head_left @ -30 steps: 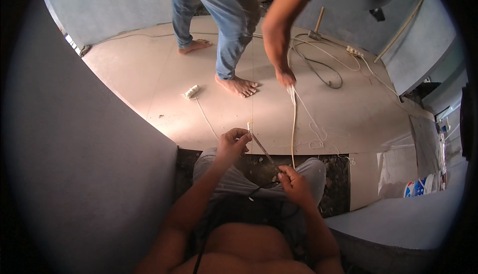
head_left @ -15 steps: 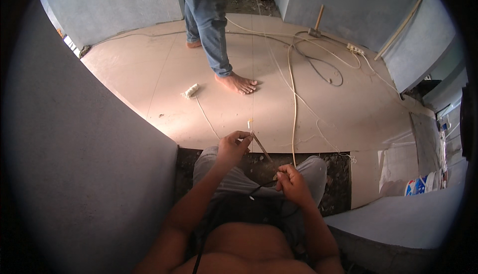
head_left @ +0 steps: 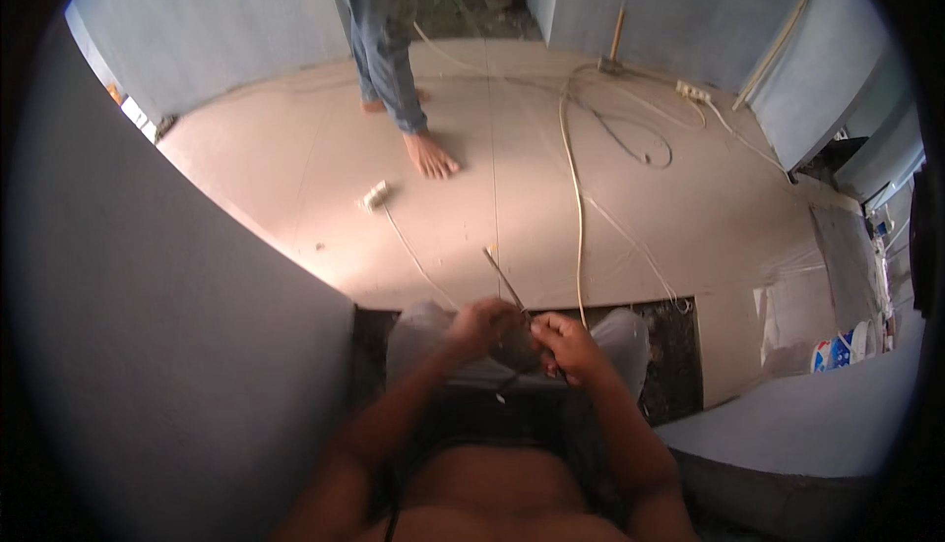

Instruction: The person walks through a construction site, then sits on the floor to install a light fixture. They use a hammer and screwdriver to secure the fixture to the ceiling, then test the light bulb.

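Note:
Over my lap my two hands are close together, fingers bent. My right hand (head_left: 569, 347) is closed around the lower end of a thin, dark rod (head_left: 504, 274), which tilts up and away to the left. My left hand (head_left: 484, 327) is curled beside that lower end; it is blurred, and what its fingers pinch is hidden. Below them a dark cord (head_left: 510, 381) hangs across my lap. A roll of white string (head_left: 376, 194) lies on the tiled floor (head_left: 532, 207), its strand running toward my left knee.
A barefoot person in jeans (head_left: 394, 79) stands ahead. Farther right are a long-handled hammer (head_left: 611, 63), a power strip (head_left: 692, 91) and a cream cable (head_left: 579, 207). A wooden pole (head_left: 778, 40) leans on the wall. Dark soil (head_left: 671, 370) borders the tiles near my knees.
My left hand has moved from the rod's far tip down beside my right hand, leaving that tip free. The person's foot has shifted left in view, and the picture has tilted slightly.

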